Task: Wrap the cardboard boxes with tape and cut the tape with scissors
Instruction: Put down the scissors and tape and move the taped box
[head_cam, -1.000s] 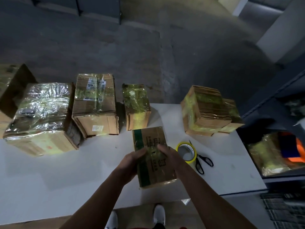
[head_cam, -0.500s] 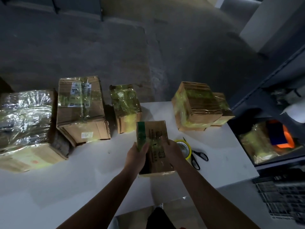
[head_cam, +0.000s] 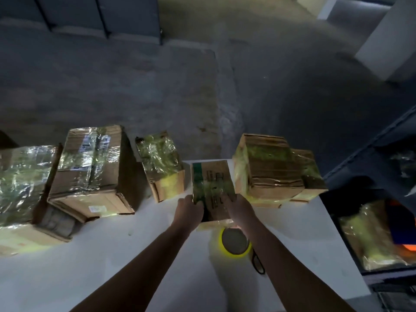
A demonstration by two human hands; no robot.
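Scissors point(head_cam: 257, 265) and yellow tape roll point(head_cam: 234, 244) sit idle on the white table point(head_cam: 90, 266), nearest us. Our left hand point(head_cam: 189, 209) and right hand point(head_cam: 238, 207) both grip the near end of the green-striped box point(head_cam: 211, 183), fingers curled over it. It looks taped, so we're probably parking it between the small wrapped box point(head_cam: 162, 163) and the stacked boxes point(head_cam: 270, 167). Next: release it squarely.

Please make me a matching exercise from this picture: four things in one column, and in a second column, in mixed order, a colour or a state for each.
Things:
1. tape roll
2. scissors
3. striped box
4. table

Colours or states:
A. white
B. gripped by the left hand and the right hand
C. yellow rim
D. black handle

Pairs: 1-C; 2-D; 3-B; 4-A
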